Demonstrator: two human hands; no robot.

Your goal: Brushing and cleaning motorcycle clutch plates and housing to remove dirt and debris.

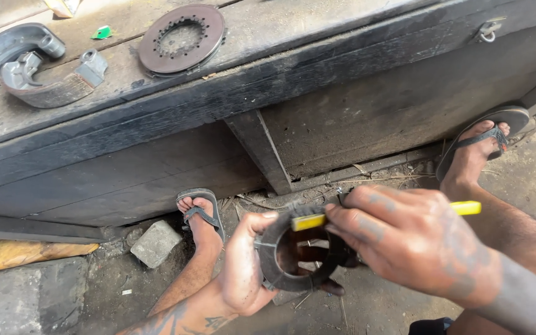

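My left hand (243,267) grips a dark curved brake shoe (280,260) low in the middle of the view, thumb over its top edge. My right hand (404,242) holds a yellow-handled brush (308,220) pressed against the top of the shoe; the handle's yellow end (466,208) sticks out past my knuckles. Both hands hover above the dirt ground, between my two feet in sandals.
A black wooden workbench (268,80) spans the upper view. On it lie two brake shoes (38,68) at the left and a round toothed metal disc (181,38). A grey stone (155,243) rests by my left foot (201,217); my right foot (476,152) is at the right.
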